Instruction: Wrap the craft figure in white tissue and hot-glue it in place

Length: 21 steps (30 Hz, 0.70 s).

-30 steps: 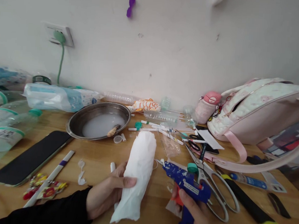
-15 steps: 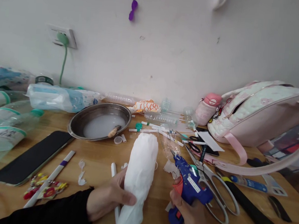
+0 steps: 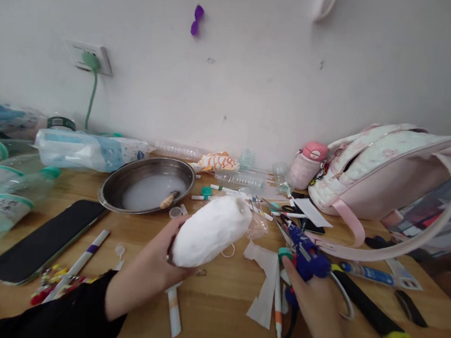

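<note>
My left hand (image 3: 151, 269) is wrapped around a white, paper-covered rounded form (image 3: 213, 232), held above the table and tilted so its far end points right. What lies under its white surface is hidden. At the right, my right hand (image 3: 314, 301) is closed around a blue hot glue gun (image 3: 308, 254), its nozzle pointing away from me over the scissors (image 3: 346, 296). The fingers beneath the gun are mostly hidden. A torn piece of white paper (image 3: 261, 285) and an orange-banded marker (image 3: 278, 304) lie just left of the gun.
A metal bowl (image 3: 105, 196) of whitish liquid holds a brush (image 3: 168, 200). A phone (image 3: 43, 241) and plastic bottles (image 3: 7, 202) lie left. Markers and clear plastic pieces crowd the back. A pink backpack (image 3: 371, 187) and a black-yellow handled tool (image 3: 372, 308) are at right.
The white form has turned from nearly upright to tilted rightward, with my left hand now nearer its lower end. My right hand has carried the glue gun right and farther away.
</note>
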Tool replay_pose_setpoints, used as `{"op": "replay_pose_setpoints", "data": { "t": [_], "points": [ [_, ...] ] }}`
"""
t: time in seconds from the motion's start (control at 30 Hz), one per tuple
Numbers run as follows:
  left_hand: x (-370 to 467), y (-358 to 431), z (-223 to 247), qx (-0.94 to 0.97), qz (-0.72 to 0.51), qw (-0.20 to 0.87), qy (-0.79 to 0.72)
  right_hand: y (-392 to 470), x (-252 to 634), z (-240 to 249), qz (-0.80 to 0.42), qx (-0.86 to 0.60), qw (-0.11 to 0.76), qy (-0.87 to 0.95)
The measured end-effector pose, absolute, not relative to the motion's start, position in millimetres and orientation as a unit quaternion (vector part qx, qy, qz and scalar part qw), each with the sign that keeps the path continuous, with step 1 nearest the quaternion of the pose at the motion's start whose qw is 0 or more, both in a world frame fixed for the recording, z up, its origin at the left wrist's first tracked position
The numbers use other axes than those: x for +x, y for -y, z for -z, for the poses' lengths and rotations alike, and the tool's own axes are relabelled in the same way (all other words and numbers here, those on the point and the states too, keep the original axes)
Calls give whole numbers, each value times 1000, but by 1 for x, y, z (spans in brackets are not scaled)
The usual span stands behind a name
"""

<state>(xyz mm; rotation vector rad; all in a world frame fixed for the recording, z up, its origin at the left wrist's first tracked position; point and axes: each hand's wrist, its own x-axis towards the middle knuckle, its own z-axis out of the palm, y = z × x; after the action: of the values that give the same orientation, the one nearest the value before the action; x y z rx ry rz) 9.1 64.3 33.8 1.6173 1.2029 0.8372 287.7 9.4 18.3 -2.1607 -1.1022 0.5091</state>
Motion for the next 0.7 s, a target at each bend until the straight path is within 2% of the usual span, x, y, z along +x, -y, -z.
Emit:
{"op": "replay_pose_setpoints", "data": {
  "t": [0.13, 0.23, 0.37, 0.57, 0.7],
  "points": [
    [0, -61, -41, 817, -283, 208, -458, -18, 283, -13, -198, -804, 331, 453],
    [-4, -55, -44, 854, -238, 92, -454, -18, 283, -15, -213, -790, 354, 453],
    [-12, -48, -41, 843, -210, 98, -485, -9, 282, -19, -269, -752, 413, 438],
    [-29, -42, -40, 816, -192, 103, -535, 2, 283, -22, -445, -631, 518, 368],
    [-35, -38, -42, 775, -174, 174, -582, 7, 282, -30, -492, -590, 548, 331]
  ]
}}
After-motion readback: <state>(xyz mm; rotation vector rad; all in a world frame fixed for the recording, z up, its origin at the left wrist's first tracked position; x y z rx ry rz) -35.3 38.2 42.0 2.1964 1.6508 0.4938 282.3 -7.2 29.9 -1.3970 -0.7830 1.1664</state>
